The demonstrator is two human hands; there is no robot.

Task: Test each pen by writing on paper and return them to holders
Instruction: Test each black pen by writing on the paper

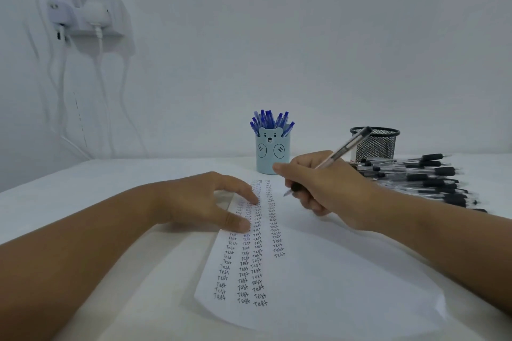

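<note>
A white sheet of paper (318,279) lies on the table, filled with several columns of the handwritten word "Test". My left hand (199,202) presses its fingertips on the sheet's upper left part. My right hand (324,188) grips a clear pen with a black grip (343,148), its tip held just above the paper's top right area. A light blue bear holder (273,153) at the back is full of blue pens (271,120). A black mesh holder (375,145) stands at the back right. A pile of black pens (424,177) lies beside it.
The white table (97,196) meets a white wall. On the wall at upper left hangs a power strip with plugs (86,14), and white cables (99,91) dangle down to the table's back left corner.
</note>
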